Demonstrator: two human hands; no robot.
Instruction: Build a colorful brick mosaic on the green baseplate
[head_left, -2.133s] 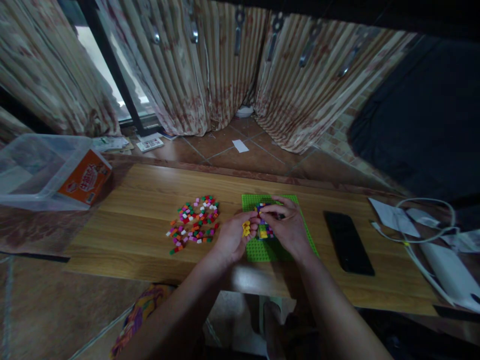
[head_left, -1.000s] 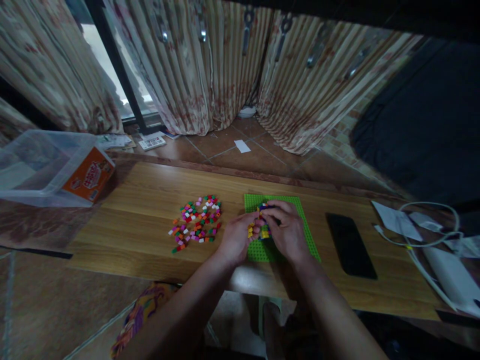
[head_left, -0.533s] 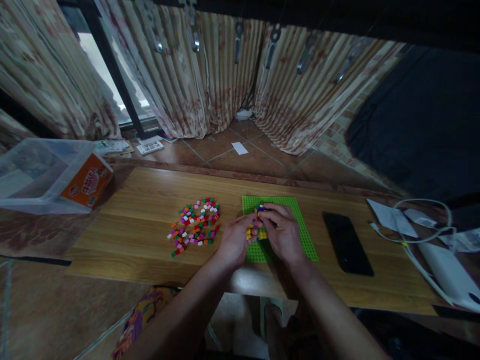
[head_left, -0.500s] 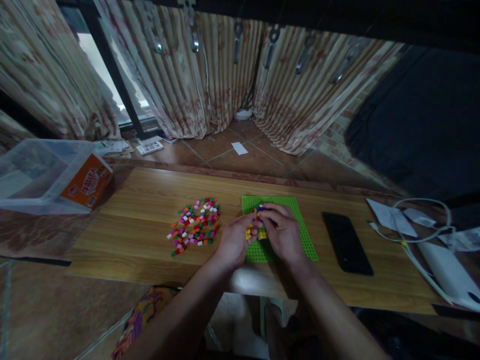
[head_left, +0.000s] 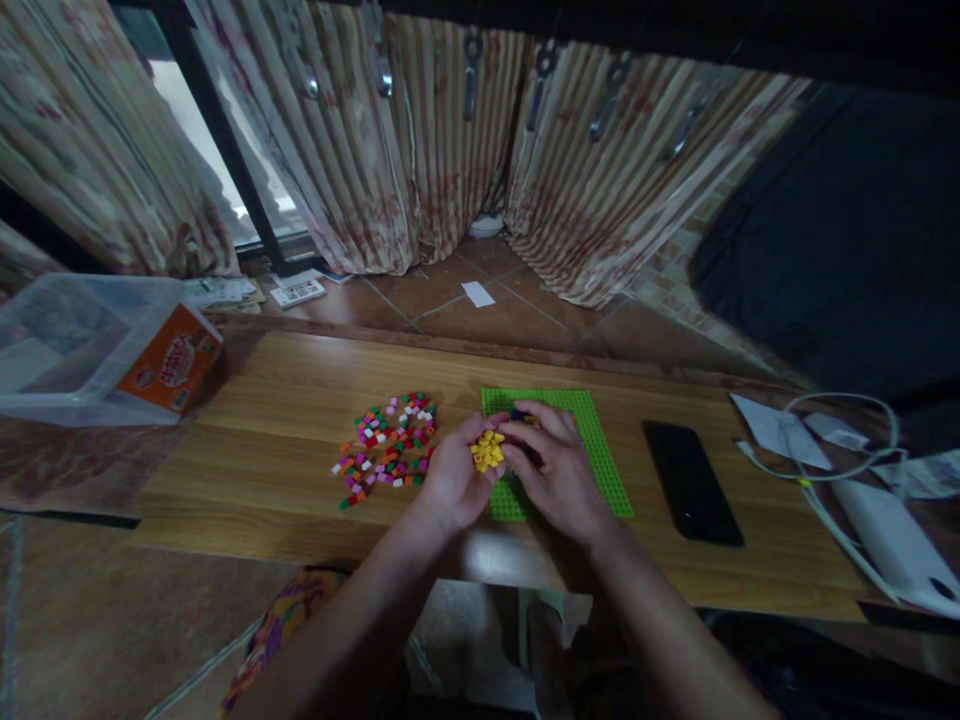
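My left hand is cupped palm up, its fingers curled around a small heap of yellow toy bricks. At the right side of this heap are the thumb and fingertips of my right hand, bent and slightly apart, with no brick visible between them. Under both hands lies a green studded baseplate. A few dark blue and yellow bricks on it show partly behind my right fingers, which hide the rest. Left of my left hand, loose multicoloured bricks are spread on the wooden table.
A black phone lies right of the baseplate. Beyond it are a white cable, papers and a white power bank. A clear plastic box with an orange label stands at the left end.
My left hand has turned its palm further up, showing the yellow bricks. My right fingers have moved from the bricks on the baseplate to the heap in my left palm.
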